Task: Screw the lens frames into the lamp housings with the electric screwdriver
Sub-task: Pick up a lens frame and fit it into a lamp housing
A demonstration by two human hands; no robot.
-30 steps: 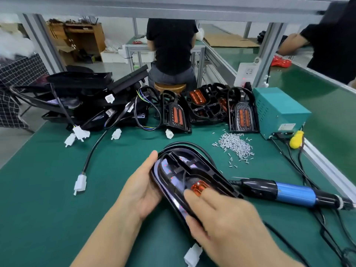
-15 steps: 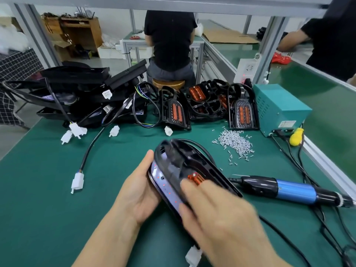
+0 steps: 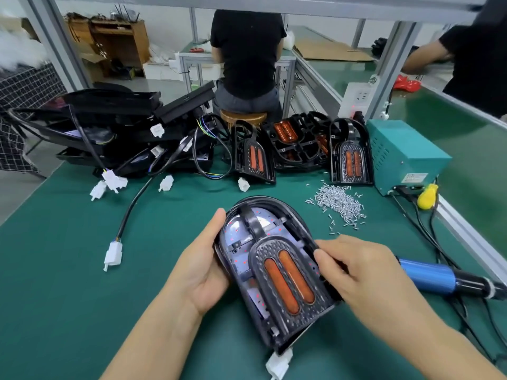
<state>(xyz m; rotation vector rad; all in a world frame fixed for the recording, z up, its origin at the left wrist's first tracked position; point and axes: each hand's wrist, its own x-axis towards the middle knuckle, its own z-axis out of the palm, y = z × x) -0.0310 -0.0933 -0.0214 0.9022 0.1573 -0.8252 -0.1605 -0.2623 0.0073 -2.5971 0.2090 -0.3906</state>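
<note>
Glossy black plastic lamp housing, matt green table mat.

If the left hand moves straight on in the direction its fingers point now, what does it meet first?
Nothing new: the left hand already grips the lamp housing, thumb along its left rim. Beyond lies bare green mat, then probably the far housings, though depth is unclear.

Left hand is cupping the lamp housing on its left edge; right hand is gripping its right edge, fingers curled

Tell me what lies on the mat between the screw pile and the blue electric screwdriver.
In the head view, only bare green mat separates the screw pile from the electric screwdriver, apart from a few stray screws at the pile's near edge.
</note>
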